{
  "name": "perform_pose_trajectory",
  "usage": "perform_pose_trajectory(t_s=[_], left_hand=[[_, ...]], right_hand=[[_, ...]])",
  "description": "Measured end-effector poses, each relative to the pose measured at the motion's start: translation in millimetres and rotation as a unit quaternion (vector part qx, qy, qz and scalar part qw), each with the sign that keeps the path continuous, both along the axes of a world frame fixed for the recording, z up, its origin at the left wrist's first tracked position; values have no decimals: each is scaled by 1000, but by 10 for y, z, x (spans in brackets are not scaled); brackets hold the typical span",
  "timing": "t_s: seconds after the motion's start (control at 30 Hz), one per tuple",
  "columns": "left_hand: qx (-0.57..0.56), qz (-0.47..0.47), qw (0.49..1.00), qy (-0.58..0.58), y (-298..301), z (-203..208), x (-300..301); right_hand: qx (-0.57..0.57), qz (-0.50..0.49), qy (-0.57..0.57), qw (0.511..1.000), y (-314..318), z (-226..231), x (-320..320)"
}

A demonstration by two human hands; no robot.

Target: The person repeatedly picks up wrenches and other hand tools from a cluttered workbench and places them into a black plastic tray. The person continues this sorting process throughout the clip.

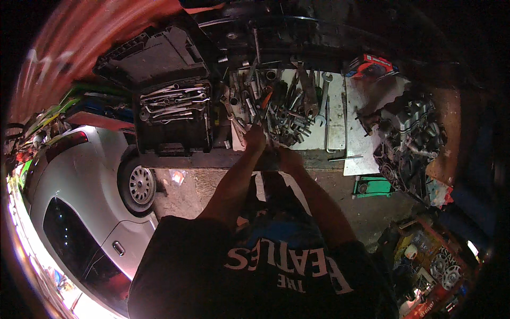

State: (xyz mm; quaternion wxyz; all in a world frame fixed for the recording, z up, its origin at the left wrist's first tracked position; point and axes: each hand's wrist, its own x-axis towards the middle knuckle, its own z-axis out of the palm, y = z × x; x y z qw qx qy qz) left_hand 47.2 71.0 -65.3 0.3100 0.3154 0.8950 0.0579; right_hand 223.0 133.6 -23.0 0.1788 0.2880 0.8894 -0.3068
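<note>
Both my hands are close together at the front edge of the workbench, beside a heap of metal tools and sockets. My left hand is closed, its fingers curled at the near side of the heap; a combination wrench lies just beyond it. My right hand is closed too, lower and to the right, over the bench's front edge. Something dark shows between the hands, too dim to name. A large open-end wrench lies on a white board right of the heap.
An open black tool case with several wrenches stands on the left. At right are an engine, a red-and-black box and a green metal piece. A silver car stands at lower left; a crate of parts sits lower right.
</note>
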Motion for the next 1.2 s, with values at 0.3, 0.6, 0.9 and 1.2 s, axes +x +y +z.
perform_pose_trajectory(t_s=[0.3,0.6,0.9,1.2], left_hand=[[111,-2,994,2,298,10,168],[202,126,969,66,6,160,267],[-39,163,985,50,219,472,163],[-65,-5,972,227,-23,-59,46]], right_hand=[[97,-59,-16,993,-195,87,-249],[139,-61,-48,987,-238,-387,-210],[201,-56,-4,978,-218,-305,-90],[86,-29,17,996,11,-91,91]])
